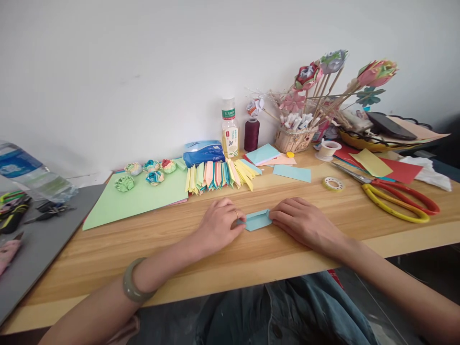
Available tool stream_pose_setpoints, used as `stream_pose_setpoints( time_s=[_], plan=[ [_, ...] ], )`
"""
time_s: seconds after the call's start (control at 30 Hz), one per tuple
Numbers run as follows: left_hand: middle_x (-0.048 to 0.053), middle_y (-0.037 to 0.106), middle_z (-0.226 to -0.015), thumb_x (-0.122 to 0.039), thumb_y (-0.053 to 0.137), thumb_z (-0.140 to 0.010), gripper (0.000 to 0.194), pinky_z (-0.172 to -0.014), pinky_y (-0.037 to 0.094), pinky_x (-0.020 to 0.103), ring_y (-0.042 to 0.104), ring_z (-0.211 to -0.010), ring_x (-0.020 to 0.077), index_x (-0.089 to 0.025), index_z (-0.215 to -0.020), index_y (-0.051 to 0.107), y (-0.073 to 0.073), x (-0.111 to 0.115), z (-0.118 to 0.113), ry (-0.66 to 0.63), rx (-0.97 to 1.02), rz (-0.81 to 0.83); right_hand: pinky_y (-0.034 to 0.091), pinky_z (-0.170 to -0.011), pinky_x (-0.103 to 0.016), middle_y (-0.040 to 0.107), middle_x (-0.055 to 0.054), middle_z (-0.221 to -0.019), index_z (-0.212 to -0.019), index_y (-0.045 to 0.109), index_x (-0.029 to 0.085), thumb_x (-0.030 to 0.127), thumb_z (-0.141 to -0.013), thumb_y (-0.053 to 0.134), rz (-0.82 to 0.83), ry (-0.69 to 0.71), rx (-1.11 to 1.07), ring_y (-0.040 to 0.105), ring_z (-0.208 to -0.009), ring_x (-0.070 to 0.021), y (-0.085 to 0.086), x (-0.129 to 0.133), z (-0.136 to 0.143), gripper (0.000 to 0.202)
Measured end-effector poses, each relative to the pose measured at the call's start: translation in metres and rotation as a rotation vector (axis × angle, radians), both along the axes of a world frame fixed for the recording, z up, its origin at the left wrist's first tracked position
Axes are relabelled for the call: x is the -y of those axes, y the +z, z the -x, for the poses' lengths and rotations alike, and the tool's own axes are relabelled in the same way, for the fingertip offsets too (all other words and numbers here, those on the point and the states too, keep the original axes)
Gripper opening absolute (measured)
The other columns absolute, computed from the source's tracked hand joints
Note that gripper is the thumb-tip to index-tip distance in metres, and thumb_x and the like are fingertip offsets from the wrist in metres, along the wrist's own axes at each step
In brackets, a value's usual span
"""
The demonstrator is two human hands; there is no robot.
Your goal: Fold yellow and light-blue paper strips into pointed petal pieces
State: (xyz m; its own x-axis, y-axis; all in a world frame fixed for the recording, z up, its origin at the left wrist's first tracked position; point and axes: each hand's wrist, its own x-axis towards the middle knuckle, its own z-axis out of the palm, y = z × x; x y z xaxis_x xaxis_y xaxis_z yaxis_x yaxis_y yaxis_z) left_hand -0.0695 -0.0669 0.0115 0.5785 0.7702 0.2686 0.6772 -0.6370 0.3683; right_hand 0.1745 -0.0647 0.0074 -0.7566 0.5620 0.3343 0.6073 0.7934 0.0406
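Observation:
A small light-blue paper (258, 221) with folded edges lies on the wooden table in front of me. My left hand (222, 221) pinches its left end between thumb and fingers. At the other end, the fingers of my right hand (304, 220) are closed together on the paper's corner; the thumb is hidden beneath them. Just beyond the paper stands a row of folded paper strips (219, 176) in yellow, pink, blue and green. A flat blue paper rectangle (292, 173) rests farther back, to the right.
Green paper sheets (140, 201) hold several paper flowers (154, 177). To the right are scissors (391, 191), a tape roll (333, 184) and red paper (402, 170). Along the wall stand a bottle (230, 129), a thread spool (252, 135) and a basket (296, 139).

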Motion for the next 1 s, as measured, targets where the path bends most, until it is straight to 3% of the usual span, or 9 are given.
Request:
stream_pose_setpoints(
  time_s=[0.17,0.3,0.43,0.6,0.7,0.83,1.0],
  plan=[
    [0.002,0.068,-0.089,-0.034,0.07,-0.077,0.028,-0.083,0.036,0.038,0.054,-0.097,0.0226,-0.018,-0.098,0.061,-0.002,0.003,0.003,-0.068,-0.074,-0.162,0.041,-0.071,-0.034,0.063,-0.007,-0.085,-0.105,0.059,0.015,0.024,-0.095,0.038,-0.014,-0.005,0.015,0.055,-0.078,-0.0208,-0.002,-0.004,-0.001,0.024],
    [0.003,0.066,-0.087,-0.023,0.053,-0.091,0.012,-0.078,0.035,0.037,0.054,-0.093,0.0209,-0.017,-0.094,0.062,-0.007,0.004,0.001,-0.145,-0.196,-0.38,0.043,-0.071,-0.035,0.063,-0.009,-0.088,-0.103,0.062,0.015,0.019,-0.096,0.035,-0.032,0.033,0.062,0.055,-0.079,-0.0205,0.002,-0.004,0.001,0.028],
    [0.006,0.064,-0.092,-0.015,0.044,-0.094,0.021,-0.075,0.037,0.035,0.053,-0.092,0.0209,-0.015,-0.084,0.063,-0.014,0.004,0.001,-0.16,-0.256,-0.519,0.045,-0.073,-0.037,0.063,-0.011,-0.096,-0.103,0.062,0.014,0.017,-0.096,0.032,-0.058,0.071,0.114,0.055,-0.086,-0.0222,0.006,0.0,0.003,0.031],
    [0.004,0.066,-0.084,-0.016,0.045,-0.094,0.02,-0.074,0.042,0.032,0.054,-0.089,0.0192,-0.016,-0.097,0.064,-0.014,0.002,0.003,-0.189,-0.172,-0.429,0.047,-0.07,-0.034,0.063,-0.011,-0.091,-0.099,0.064,0.015,0.018,-0.094,0.037,0.002,0.022,0.023,0.056,-0.08,-0.0203,0.003,0.003,0.003,0.028],
    [0.003,0.069,-0.086,-0.02,0.051,-0.092,0.017,-0.08,0.041,0.035,0.056,-0.092,0.0196,-0.017,-0.101,0.064,-0.012,0.003,0.003,-0.14,-0.077,-0.365,0.047,-0.069,-0.034,0.064,-0.01,-0.088,-0.1,0.064,0.015,0.02,-0.094,0.039,-0.014,0.032,-0.014,0.057,-0.079,-0.02,0.0,0.002,0.001,0.026],
    [0.0,0.071,-0.081,-0.023,0.061,-0.086,0.007,-0.09,0.035,0.04,0.057,-0.099,0.0207,-0.022,-0.086,0.068,-0.01,0.005,0.0,0.013,0.024,-0.207,0.046,-0.068,-0.033,0.064,-0.008,-0.083,-0.092,0.064,0.017,0.023,-0.095,0.038,-0.002,0.02,-0.049,0.057,-0.076,-0.0193,0.0,0.0,0.002,0.026],
    [-0.004,0.071,-0.079,-0.021,0.069,-0.078,0.008,-0.089,0.033,0.042,0.057,-0.094,0.02,-0.024,-0.071,0.068,-0.002,0.006,-0.007,0.137,0.091,0.009,0.045,-0.068,-0.031,0.061,-0.007,-0.084,-0.086,0.063,0.018,0.024,-0.093,0.042,0.213,-0.058,-0.17,0.056,-0.077,-0.0182,0.003,-0.003,0.005,0.024]
  ],
)
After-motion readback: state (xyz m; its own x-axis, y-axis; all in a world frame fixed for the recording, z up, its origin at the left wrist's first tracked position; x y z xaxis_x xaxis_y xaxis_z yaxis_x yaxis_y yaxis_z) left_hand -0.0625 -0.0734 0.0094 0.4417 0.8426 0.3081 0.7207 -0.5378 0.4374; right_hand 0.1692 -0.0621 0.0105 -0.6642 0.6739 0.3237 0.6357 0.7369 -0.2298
